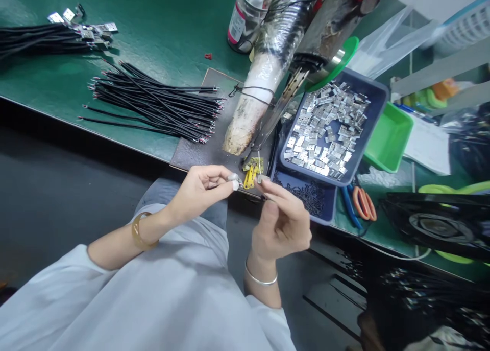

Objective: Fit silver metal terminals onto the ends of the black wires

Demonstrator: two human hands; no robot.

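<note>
My left hand (201,187) is closed in a pinch on a small metal piece (233,179) at the near edge of the dark work plate (199,154). My right hand (281,220) is closed too, its thumb and forefinger pinching a small metal clip (263,178) right beside the left fingertips. Just beyond both hands sits a small yellow fixture (250,171) under the tip of a wrapped soldering tool (268,70). A blue tray (373,93) full of several silver metal clips lies to the right.
A bundle of black wires (153,103) lies left of the plate on the green table (161,29), with another bundle (42,37) at far left. A second blue tray (314,200), orange-handled pliers (363,203), a green bin (388,136) and a jar (245,21) stand around.
</note>
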